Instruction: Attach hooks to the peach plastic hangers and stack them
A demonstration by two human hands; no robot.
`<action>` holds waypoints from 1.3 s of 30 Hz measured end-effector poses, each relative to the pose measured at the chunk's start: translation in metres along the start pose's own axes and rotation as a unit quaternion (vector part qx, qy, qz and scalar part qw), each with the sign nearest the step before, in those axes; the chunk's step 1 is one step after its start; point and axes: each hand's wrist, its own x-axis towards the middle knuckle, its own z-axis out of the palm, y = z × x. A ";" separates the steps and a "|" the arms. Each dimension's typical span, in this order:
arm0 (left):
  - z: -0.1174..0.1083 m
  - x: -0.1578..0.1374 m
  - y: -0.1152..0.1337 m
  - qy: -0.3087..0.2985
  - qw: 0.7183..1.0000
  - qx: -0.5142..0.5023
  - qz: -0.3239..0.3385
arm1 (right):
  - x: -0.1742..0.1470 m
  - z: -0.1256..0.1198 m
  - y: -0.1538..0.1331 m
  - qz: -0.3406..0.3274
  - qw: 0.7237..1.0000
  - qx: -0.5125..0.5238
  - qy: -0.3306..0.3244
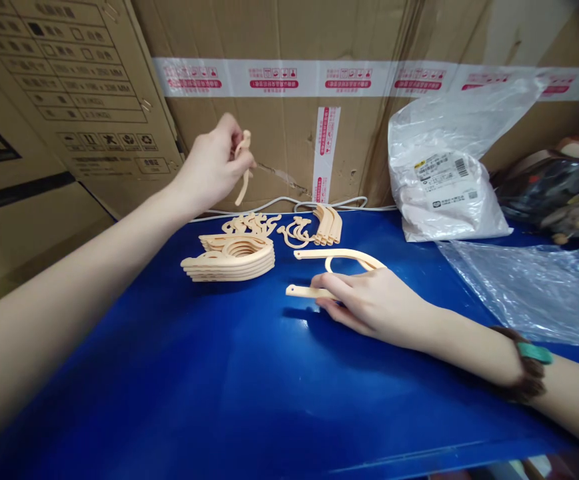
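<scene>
My left hand (224, 160) is raised over the back of the table, its fingers closed on a slim, curved beige plastic hook (244, 177). Lower and to the right, my right hand (364, 300) grips a beige hanger arm (305, 292) with a small hole at its bare end. Just behind it is another curved hanger arm (336, 253) with a loop, partly hidden by my hand. A stack of folded beige hangers (234, 267) lies to the left. Loose hooks (252, 225) and several more hooks (296, 231) lie behind, beside a group of curved hanger arms (328, 225).
The blue tabletop (209, 387) runs up to a large taped cardboard box (279, 133). At left stands another carton (69, 87). A white plastic bag (439, 180) with a label sits at back right, near a clear plastic sheet (529, 287). A white cable (359, 203) lies along the back.
</scene>
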 end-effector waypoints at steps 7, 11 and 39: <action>-0.012 -0.094 0.082 -0.122 0.988 -0.038 0.084 | -0.001 0.000 -0.006 0.035 0.998 -0.011 0.050; 0.006 -0.136 0.086 -0.218 0.969 -0.051 0.108 | 0.000 0.001 -0.005 -0.007 0.999 -0.004 0.038; 0.021 -0.141 0.043 -0.323 0.945 -0.033 0.032 | 0.001 -0.002 0.007 -0.020 1.000 -0.007 0.011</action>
